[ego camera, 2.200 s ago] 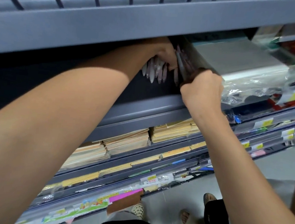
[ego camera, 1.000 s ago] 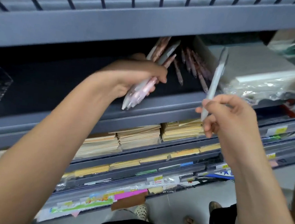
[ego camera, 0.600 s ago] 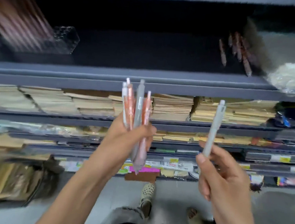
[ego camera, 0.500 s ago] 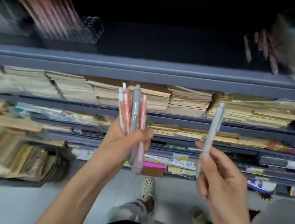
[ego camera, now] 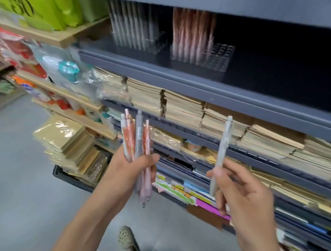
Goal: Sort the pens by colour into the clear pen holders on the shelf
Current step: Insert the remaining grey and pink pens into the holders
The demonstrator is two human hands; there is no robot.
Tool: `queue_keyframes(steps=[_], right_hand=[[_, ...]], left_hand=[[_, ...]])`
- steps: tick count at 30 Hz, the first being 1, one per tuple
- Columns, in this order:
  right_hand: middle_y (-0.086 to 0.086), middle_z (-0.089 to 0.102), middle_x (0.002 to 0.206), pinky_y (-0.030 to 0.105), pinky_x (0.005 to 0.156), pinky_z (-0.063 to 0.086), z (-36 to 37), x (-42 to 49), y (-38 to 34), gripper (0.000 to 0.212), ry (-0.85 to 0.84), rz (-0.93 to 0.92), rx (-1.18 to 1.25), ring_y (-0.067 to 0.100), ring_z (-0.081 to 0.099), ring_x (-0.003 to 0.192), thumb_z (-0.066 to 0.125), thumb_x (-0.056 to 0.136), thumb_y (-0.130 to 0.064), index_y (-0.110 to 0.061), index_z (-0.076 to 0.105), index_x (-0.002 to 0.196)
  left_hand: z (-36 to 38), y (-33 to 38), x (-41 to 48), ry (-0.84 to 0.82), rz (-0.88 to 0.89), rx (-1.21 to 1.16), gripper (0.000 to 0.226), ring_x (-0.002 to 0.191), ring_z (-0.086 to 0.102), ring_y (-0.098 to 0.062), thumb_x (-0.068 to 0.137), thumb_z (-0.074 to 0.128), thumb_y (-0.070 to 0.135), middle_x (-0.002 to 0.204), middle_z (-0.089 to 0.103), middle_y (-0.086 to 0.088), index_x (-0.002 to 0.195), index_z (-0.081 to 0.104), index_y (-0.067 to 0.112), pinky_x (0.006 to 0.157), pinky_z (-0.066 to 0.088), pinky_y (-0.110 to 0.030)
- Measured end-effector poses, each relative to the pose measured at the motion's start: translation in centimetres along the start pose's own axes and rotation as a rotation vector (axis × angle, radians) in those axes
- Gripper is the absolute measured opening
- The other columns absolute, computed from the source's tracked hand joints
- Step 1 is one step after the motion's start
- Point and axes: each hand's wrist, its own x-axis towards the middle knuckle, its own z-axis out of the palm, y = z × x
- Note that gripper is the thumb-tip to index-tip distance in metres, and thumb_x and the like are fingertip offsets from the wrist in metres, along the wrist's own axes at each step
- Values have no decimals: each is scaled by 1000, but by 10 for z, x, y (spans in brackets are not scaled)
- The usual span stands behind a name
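Bright, even light, deep shadow inside the upper shelf [ego camera: 284, 79], heavy motion blur on the standing pens [ego camera: 190, 33] and the green packs [ego camera: 50, 9] at left, glare on plastic wrap [ego camera: 96, 81], wide-angle bowing at edges.

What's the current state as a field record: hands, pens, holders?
left grip: holds pen bunch, several orange-pink plus one grey, tips down
right grip: pinches single grey pen, roughly upright
left holder: on upper shelf, grey pens standing in it
right holder: beside it, pinkish pens, empty slots at its right end
sorting status: held pens not yet placed
image quality: holders motion-blurred, pen counts unclear
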Motion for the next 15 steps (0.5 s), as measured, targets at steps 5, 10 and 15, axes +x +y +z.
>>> queue_keyframes(steps=[5,10,15], right_hand=[[8,71,77,27,43,49,85,36,-4,27,-16,-34,3,14,53,46,64,72,-52,-41,73,96],[1,74,84,22,45,50,161,74,-6,26,44,-81,-27,11,58,53,63,76,-49,-38,72,97],[-2,75,88,19,59,55,203,117,-17,13,143,-171,-61,8,67,69,64,88,-32,-30,72,99]], left_hand=[[-75,19,40,31,1,-26,17,59,57,-21,74,79,28,66,56,-7,79,63,29,58,49,-33],[-136,35,84,-44,1,-30,14,58,58,-21,76,79,29,64,58,-4,76,65,33,53,49,-30],[-168,50,121,-74,-15,-19,25,54,56,-23,73,80,38,62,58,-13,83,64,21,49,48,-30]])
